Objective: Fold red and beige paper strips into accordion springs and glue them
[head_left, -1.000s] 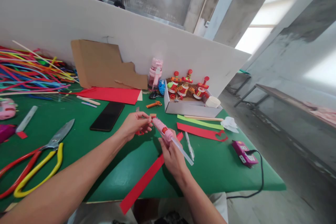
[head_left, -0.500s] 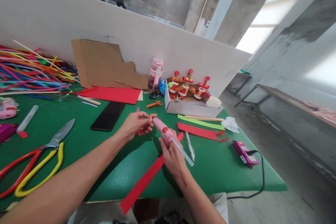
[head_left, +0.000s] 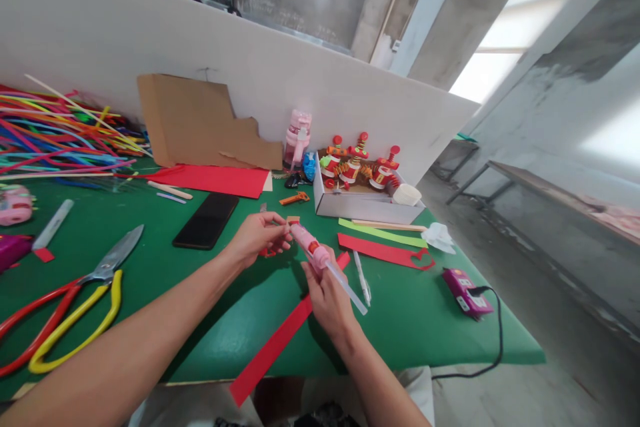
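Note:
My right hand (head_left: 327, 293) is wrapped around a pink glue gun (head_left: 309, 245), with a clear glue stick (head_left: 350, 290) jutting from its back end. The gun's nozzle points away from me, close to the fingertips of my left hand (head_left: 263, 237). Those fingers are pinched on a small brown cardboard piece (head_left: 293, 220), partly hidden by the nozzle. Beneath my left hand, small red scissors (head_left: 267, 253) lie on the table, mostly covered. A long red paper strip (head_left: 275, 347) runs under my right hand and over the table's front edge.
Large red-and-yellow shears (head_left: 107, 267) and a black phone (head_left: 206, 220) lie to the left. A white box (head_left: 367, 205) with red figures stands at the back, beside a pink bottle (head_left: 297, 137). A purple box with a cable (head_left: 467, 293) sits right. Pipe cleaners (head_left: 60, 133) are piled back left.
Almost nothing differs. The glue gun and its glue stick have shifted very slightly, while both hands keep their places.

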Available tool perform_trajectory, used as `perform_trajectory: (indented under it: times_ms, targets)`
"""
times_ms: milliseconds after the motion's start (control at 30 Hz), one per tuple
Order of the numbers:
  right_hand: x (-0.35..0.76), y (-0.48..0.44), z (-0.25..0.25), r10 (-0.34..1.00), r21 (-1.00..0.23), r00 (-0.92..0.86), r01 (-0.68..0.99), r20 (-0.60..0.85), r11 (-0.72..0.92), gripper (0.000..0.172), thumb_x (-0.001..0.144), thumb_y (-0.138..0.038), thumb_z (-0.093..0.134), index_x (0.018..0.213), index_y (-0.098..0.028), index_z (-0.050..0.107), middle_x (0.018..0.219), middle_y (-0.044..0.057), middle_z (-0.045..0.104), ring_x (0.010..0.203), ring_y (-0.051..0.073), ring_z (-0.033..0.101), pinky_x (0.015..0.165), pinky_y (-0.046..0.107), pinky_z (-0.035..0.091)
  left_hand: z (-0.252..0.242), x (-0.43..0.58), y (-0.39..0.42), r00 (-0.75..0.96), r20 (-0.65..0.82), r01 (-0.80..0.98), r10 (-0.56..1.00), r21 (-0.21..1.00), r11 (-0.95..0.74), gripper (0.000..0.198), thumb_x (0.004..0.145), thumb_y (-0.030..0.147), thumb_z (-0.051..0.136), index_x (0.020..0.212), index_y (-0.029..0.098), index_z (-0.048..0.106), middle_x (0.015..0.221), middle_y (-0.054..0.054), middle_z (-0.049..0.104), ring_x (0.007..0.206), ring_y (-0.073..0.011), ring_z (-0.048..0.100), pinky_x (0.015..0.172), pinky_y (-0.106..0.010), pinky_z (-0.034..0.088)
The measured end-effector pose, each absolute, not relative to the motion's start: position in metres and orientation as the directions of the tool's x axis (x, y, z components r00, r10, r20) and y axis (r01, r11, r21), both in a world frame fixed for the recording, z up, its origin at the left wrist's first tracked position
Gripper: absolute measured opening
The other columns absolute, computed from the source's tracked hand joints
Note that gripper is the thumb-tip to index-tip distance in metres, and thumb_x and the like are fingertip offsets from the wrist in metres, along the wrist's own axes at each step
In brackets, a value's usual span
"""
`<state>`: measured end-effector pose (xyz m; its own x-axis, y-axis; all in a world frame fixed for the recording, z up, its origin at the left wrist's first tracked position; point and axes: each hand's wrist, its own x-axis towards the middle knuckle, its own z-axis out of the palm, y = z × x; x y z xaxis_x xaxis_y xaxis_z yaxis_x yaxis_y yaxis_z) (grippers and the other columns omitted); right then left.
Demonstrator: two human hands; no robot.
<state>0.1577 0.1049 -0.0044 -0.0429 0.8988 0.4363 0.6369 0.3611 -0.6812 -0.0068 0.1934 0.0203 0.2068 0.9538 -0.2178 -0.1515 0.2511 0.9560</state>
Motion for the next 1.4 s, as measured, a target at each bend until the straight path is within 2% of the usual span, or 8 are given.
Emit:
perform_trajectory:
  times_ms: [300, 533, 800, 967, 1400]
  targets:
    - [0.1581, 0.1043, -0.0062, 0.900, -0.665, -0.027, 0.665, 0.434, 0.340, 0.029, 0.096, -0.036, 0.044, 0.114, -0.018, 0.057, 0.091, 0.009, 0.067, 0.083, 0.024, 0.066, 0.074, 0.034, 0.054, 0.0178, -0.0086, 0.1952, 0.214, -0.219, -0.129, 0.952, 0.960, 0.250, 0.041, 0.053, 0.041, 0.087, 0.073, 0.017, 0.060, 0.063, -0.004, 0.071, 0.050, -0.0154, 0.065, 0.043, -0.021, 0.045]
    - [0.1587, 0.1033, -0.0057, 0.900, -0.663, -0.017, 0.670, 0.435, 0.333, 0.032, 0.097, -0.037, 0.042, 0.116, -0.016, 0.056, 0.095, 0.011, 0.068, 0.083, 0.024, 0.067, 0.069, 0.031, 0.054, 0.0167, -0.0095, 0.1960, 0.222, -0.217, -0.120, 0.951, 0.961, 0.248, 0.042, 0.054, 0.043, 0.087, 0.074, 0.016, 0.061, 0.064, -0.004, 0.071, 0.050, -0.0145, 0.065, 0.044, -0.022, 0.047]
    - [0.1601, 0.1045, -0.0041, 0.887, -0.655, 0.003, 0.675, 0.462, 0.339, 0.031, 0.096, -0.037, 0.043, 0.116, -0.017, 0.058, 0.089, 0.009, 0.069, 0.079, 0.024, 0.067, 0.067, 0.032, 0.053, 0.0178, -0.0087, 0.1952, 0.206, -0.227, -0.113, 0.952, 0.961, 0.254, 0.044, 0.052, 0.043, 0.087, 0.073, 0.017, 0.060, 0.063, -0.004, 0.070, 0.051, -0.0156, 0.066, 0.045, -0.022, 0.047]
    - [0.1625, 0.1047, -0.0020, 0.878, -0.658, 0.007, 0.665, 0.479, 0.353, 0.029, 0.096, -0.035, 0.043, 0.114, -0.018, 0.059, 0.096, 0.011, 0.069, 0.082, 0.024, 0.067, 0.070, 0.032, 0.054, 0.0196, -0.0084, 0.1948, 0.201, -0.240, -0.112, 0.950, 0.958, 0.265, 0.044, 0.050, 0.043, 0.088, 0.073, 0.017, 0.061, 0.062, -0.003, 0.071, 0.050, -0.0154, 0.066, 0.044, -0.022, 0.047]
    - [0.1652, 0.1041, -0.0017, 0.891, -0.682, 0.035, 0.658, 0.452, 0.320, 0.031, 0.096, -0.037, 0.042, 0.111, -0.016, 0.059, 0.094, 0.012, 0.069, 0.081, 0.024, 0.067, 0.073, 0.034, 0.053, 0.0210, -0.0070, 0.1941, 0.182, -0.278, -0.167, 0.943, 0.936, 0.308, 0.036, 0.055, 0.033, 0.087, 0.072, 0.016, 0.061, 0.060, -0.003, 0.071, 0.047, -0.0135, 0.064, 0.043, -0.021, 0.048]
